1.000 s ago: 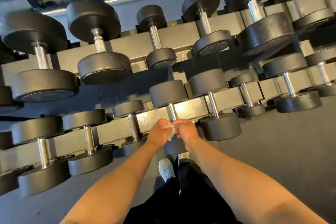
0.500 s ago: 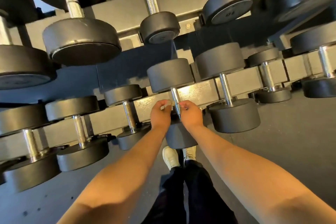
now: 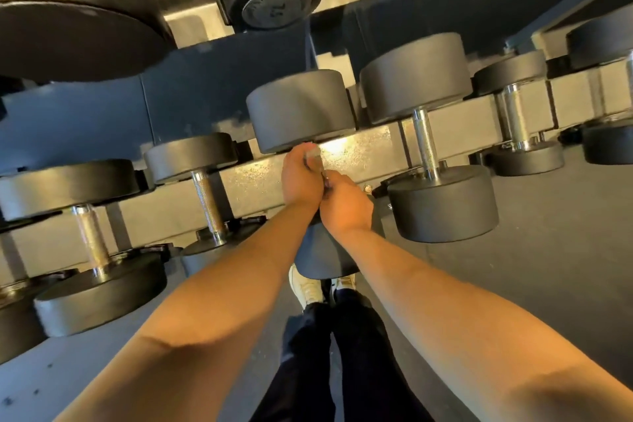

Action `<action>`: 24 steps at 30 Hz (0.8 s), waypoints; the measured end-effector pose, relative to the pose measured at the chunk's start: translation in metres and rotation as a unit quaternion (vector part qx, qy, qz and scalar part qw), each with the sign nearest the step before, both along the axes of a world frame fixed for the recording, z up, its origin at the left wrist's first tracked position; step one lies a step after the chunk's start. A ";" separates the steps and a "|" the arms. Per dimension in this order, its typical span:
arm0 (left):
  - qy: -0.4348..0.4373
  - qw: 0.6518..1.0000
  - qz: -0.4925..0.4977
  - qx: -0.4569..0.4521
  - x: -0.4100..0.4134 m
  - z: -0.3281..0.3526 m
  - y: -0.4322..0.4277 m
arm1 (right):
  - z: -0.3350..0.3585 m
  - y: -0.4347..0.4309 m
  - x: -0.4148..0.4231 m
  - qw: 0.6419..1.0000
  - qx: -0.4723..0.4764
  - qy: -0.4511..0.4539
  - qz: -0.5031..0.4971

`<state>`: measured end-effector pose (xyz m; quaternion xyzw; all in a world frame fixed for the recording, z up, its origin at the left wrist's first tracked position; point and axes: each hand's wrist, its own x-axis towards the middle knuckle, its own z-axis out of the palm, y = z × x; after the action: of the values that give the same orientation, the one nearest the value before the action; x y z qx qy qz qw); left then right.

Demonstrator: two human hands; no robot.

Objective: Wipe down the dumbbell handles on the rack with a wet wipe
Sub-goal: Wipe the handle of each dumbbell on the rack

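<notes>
Chrome dumbbell handle (image 3: 313,158) within left grip (image 3: 301,178) and right grip (image 3: 346,205), left uppermost

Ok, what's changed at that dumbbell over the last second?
The left hand slid the wipe up the handle to the far weight. The right hand now grips the handle lower, by the near weight. A second ago they sat level, mid-handle. It is the same dumbbell, still seated on the rack.
</notes>
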<state>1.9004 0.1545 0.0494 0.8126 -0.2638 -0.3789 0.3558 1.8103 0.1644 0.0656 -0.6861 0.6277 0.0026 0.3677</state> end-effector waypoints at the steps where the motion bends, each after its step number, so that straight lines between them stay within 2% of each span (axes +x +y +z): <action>1: -0.008 1.000 -0.002 0.019 0.002 -0.001 0.002 | 0.000 -0.002 0.000 1.000 0.009 -0.008 -0.006; 4: 0.001 0.998 -0.039 0.059 0.004 -0.004 0.019 | 0.000 -0.003 -0.003 0.999 0.023 -0.010 -0.020; 8: 0.039 0.983 -0.109 0.139 -0.002 -0.005 0.051 | -0.001 0.000 -0.001 0.999 0.007 0.046 -0.026; 11: 0.051 0.988 -0.099 0.110 0.004 -0.004 0.048 | -0.001 0.000 -0.002 0.998 0.004 0.035 -0.050; 14: 0.038 0.998 -0.019 0.039 0.012 -0.003 0.026 | 0.000 0.002 -0.002 0.998 -0.019 0.019 -0.061; 17: 0.057 0.998 0.027 0.028 0.010 -0.004 -0.001 | 0.000 0.001 -0.002 0.995 -0.028 -0.004 -0.094; 21: 0.045 0.998 -0.005 0.031 0.004 -0.007 0.006 | -0.004 -0.005 -0.003 0.971 0.018 -0.067 -0.227; 24: 0.048 0.994 -0.060 0.075 0.001 -0.009 0.032 | -0.005 -0.003 -0.003 0.974 0.014 -0.064 -0.218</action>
<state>1.9011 0.1865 0.0401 0.8005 -0.2653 -0.4566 0.2833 1.8075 0.1609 0.0604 -0.5264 0.7373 -0.1121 0.4083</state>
